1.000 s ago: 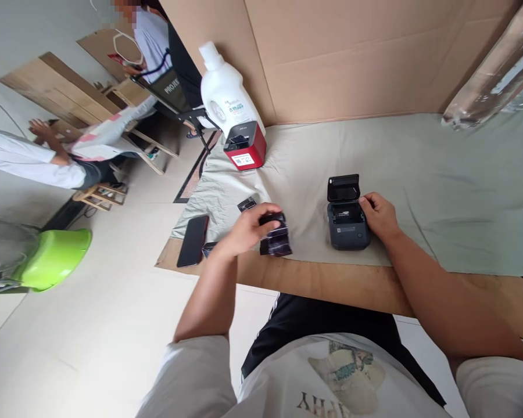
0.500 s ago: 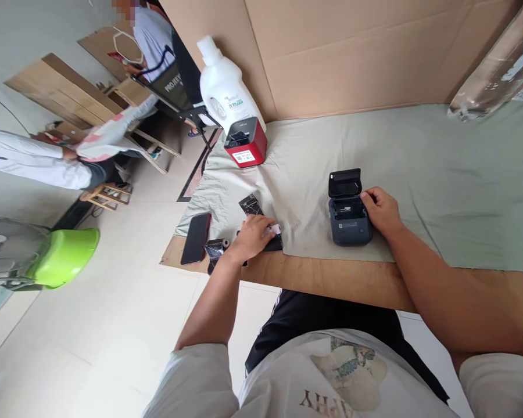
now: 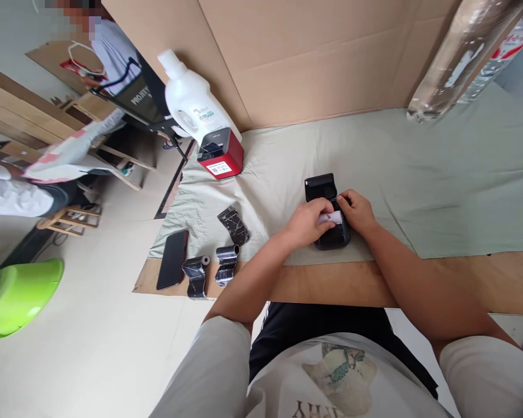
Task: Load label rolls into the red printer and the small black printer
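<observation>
A small dark label printer lies on the green cloth with its lid flipped up. My left hand pinches a small white paper roll over the printer's opening; how deep the roll sits is hidden by my fingers. At the printer's upper right edge, near the hinge, my right hand grips the body with thumb and fingertips. To the left lie two black partly unwound rolls, one with a pale core and another beside it, plus a black patterned strip.
A dark phone lies by the table's left corner. Behind it stand a red box-shaped device and a white jug. Cardboard walls the back. A wrapped roll leans at right. Other people sit at far left.
My left hand has moved right from the black rolls to the printer, carrying the white roll. My right hand stays at the printer's edge. The camera view has shifted.
</observation>
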Available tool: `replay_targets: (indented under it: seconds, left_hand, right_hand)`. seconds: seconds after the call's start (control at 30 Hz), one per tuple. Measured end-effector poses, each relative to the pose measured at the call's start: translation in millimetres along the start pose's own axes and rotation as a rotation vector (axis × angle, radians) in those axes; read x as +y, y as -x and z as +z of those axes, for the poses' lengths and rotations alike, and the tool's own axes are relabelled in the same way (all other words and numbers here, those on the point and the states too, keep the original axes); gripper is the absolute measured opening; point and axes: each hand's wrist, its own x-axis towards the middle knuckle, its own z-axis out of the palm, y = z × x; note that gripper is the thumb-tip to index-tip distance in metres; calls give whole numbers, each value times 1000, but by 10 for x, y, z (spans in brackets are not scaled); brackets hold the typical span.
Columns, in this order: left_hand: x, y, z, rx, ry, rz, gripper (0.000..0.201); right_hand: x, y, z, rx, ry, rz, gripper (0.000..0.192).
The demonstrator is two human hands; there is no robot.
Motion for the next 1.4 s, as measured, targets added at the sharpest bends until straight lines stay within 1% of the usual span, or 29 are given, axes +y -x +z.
replay_targets:
  seconds: [0.03, 0.1, 0.2, 0.33, 0.43, 0.57, 0.67, 0.73, 0.8, 0.87, 0.93, 0.97, 1.03, 1.1, 1.2, 1.27, 1.4]
  left_hand:
    - [-12, -68, 60, 4, -81, -20, 16]
    - [-44, -129, 127, 0, -174, -55, 14]
    - [-106, -106, 160, 16, -199, -73, 12]
    - [-221, -54, 216, 93, -206, -6, 8]
    - [-311, -50, 263, 152, -208, 59, 11]
    - [-379, -56, 285, 229, -216, 113, 14]
    - [-379, -46, 293, 268, -230, 102, 13]
    - [-369, -33, 307, 341, -250, 61, 22]
    - [-362, -17, 327, 437, -261, 27, 42]
    - [-361, -1, 343, 515, -259, 34, 61]
    - [-367, 9, 347, 544, -242, 74, 74]
    - [-372, 11, 344, 534, -230, 92, 78]
    - [-382, 8, 330, 468, -193, 103, 81]
    - [-391, 1, 309, 355, -142, 82, 76]
    - [-393, -6, 278, 202, -56, 30, 62]
    - [-388, -3, 259, 145, -20, 17, 61]
    - [-390, 9, 203, 74, 18, 31, 72]
  right_hand:
    - [-5, 2, -1, -4, -5, 1, 30]
    - [-16, 5, 1, -11, -13, 7, 29]
    - [-32, 7, 10, -12, -12, 30, 27]
    - [-34, 4, 11, -13, -5, 42, 27]
    - [-23, 3, 3, -19, -6, 32, 30]
    - [-18, 15, 11, -19, -43, 56, 41]
    - [-36, 31, 26, -24, -237, 25, 58]
    - [-49, 37, 27, -60, -368, -9, 66]
    - [-57, 38, 15, -85, -441, 0, 66]
    - [-63, 36, -8, -69, -483, 44, 65]
    - [-75, 33, -37, -55, -502, 82, 63]
    - [-84, 31, -52, -60, -496, 91, 60]
    - [-104, 30, -77, -87, -454, 90, 51]
    - [-117, 28, -92, -98, -394, 76, 44]
    - [-108, 21, -99, -79, -321, 71, 44]
    - [-91, 16, -99, -94, -294, 70, 43]
    - [-71, 14, -99, -117, -277, 75, 41]
